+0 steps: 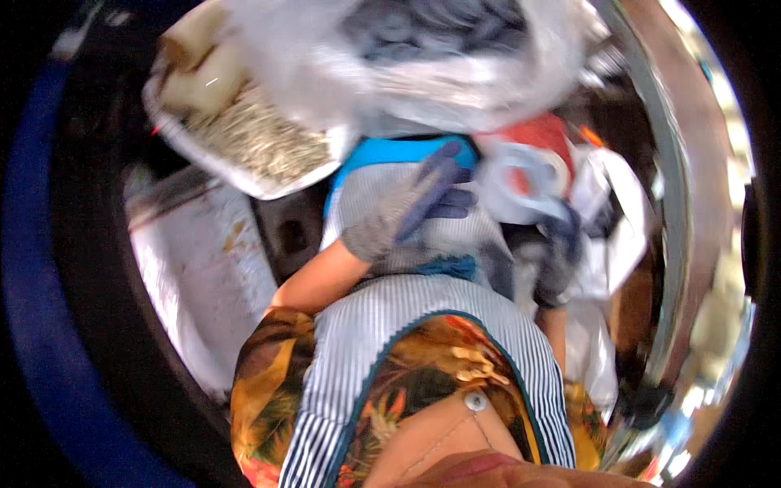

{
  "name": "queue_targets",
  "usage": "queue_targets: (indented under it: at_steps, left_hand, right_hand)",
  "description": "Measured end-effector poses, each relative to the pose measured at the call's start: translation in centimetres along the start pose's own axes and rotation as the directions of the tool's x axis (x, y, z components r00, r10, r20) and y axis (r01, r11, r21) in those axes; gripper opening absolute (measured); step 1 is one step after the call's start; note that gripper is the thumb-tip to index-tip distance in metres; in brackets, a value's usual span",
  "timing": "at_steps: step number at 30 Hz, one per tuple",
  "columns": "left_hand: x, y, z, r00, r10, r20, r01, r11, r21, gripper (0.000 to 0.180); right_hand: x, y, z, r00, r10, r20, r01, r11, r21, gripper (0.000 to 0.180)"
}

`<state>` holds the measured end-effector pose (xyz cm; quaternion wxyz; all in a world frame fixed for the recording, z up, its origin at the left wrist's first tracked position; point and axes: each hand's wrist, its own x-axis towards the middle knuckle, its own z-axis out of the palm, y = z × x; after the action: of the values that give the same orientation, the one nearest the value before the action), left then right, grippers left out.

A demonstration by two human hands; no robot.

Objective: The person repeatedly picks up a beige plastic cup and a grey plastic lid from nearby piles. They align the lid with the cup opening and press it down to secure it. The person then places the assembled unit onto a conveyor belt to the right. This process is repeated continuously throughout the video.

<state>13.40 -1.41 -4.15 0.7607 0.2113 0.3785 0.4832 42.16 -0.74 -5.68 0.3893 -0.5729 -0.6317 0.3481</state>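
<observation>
My left hand (419, 207), in a grey glove with dark blue-coated fingers, lies open over the striped apron on my lap (358, 199), its fingers stretched out. To the right, my right hand (556, 256) wears a similar glove. Its fingers look closed on the lower right edge of a pale, translucent rounded thing with a red patch (508, 195). Motion blur hides what kind of thing that is and how the fingertips sit. Behind it shows a red surface (541, 134).
A large clear plastic bag (455, 89) with dark grey pieces fills the far middle. At the far left stands a white-rimmed container (272, 193) of small straw-coloured pieces. A pale panel (203, 268) lies at left, a white bag (622, 211) at right.
</observation>
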Motion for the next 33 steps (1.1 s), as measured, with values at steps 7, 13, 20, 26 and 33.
queue_targets:
  at_steps: [7,13,20,26,33]
  left_hand:
    - [-7.3,1.0,-13.0,0.644,0.658,-0.391,-0.434,0.734,0.522,0.04]
    - [-16.3,-2.6,-25.8,-0.069,0.477,-0.876,-0.726,0.578,0.372,0.032]
    - [-25.2,-12.4,-36.7,-0.594,0.322,-0.737,-0.398,0.678,0.618,0.023]
    - [-26.8,-14.4,-38.4,-0.623,0.315,-0.716,-0.326,0.727,0.604,0.028]
    - [-26.2,-11.6,-36.3,-0.656,0.529,-0.538,0.135,0.784,0.606,0.054]
  right_hand:
    - [6.1,13.4,-11.1,0.967,-0.243,-0.078,0.17,0.843,-0.511,0.036]
    - [8.0,13.0,-3.2,0.978,0.094,-0.188,-0.155,0.926,-0.345,0.043]
    - [10.8,17.1,-3.2,0.993,-0.114,-0.022,0.102,0.944,-0.313,0.048]
    - [7.1,6.3,-2.5,0.899,-0.279,-0.337,0.028,0.806,-0.591,0.049]
    - [8.1,7.4,-0.8,0.944,-0.292,-0.156,0.223,0.909,-0.352,0.043]
